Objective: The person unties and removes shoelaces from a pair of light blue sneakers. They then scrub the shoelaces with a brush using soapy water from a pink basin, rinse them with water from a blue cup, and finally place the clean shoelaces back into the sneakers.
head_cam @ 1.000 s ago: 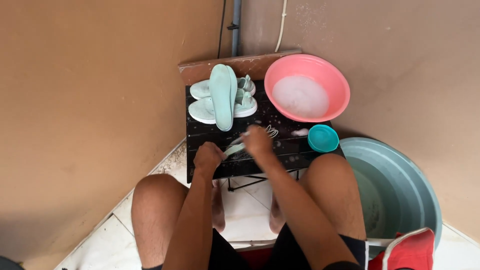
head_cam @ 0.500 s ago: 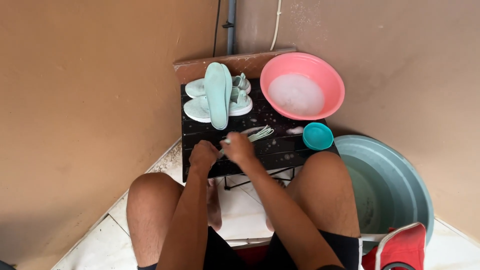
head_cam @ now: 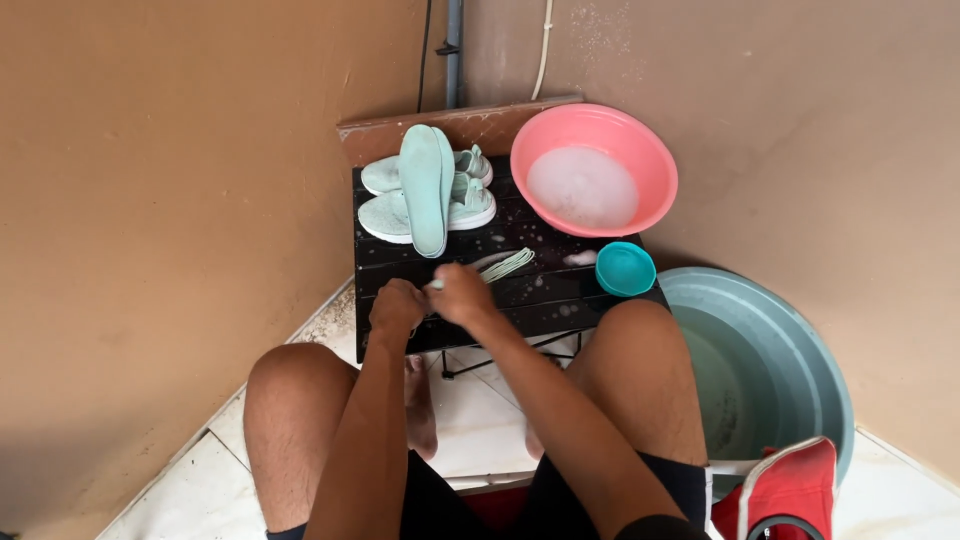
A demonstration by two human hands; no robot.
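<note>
Looking down thru the head cam, only one view here: both hands sit close together at the near edge of the small black slatted desk (head_cam: pixel 520 290), left hand (head_cam: pixel 397 307) curled shut and right hand (head_cam: pixel 462 295) closed too, both pinching the near end of a pale mint-green bundle of shoelaces (head_cam: pixel 508 265) that trails away toward the upper right across the wet, soap-flecked slats. Vs. a sec ago the right hand has pulled back from further out on the desk to sit just beside the left, and the laces now lie stretched out past the fingers rather than bunched under them, which looks like a scrubbing or wringing stroke along the laces, judging by the suds. Behind the hands, a pair of mint-green knit sneakers (head_cam: pixel 470 190) lies on its side w/ a mint foam insole (head_cam: pixel 425 190) laid across them. Right of those, a pink plastic basin (head_cam: pixel 540 150) holds foamy water; a small teal round plastic cup (head_cam: pixel 625 270) stands just in front of it. Off the desk, a large grey-green tub (head_cam: pixel 790 350) sits on the floor by the right knee, w/ a red bag (head_cam: pixel 790 490) near its edge.
</note>
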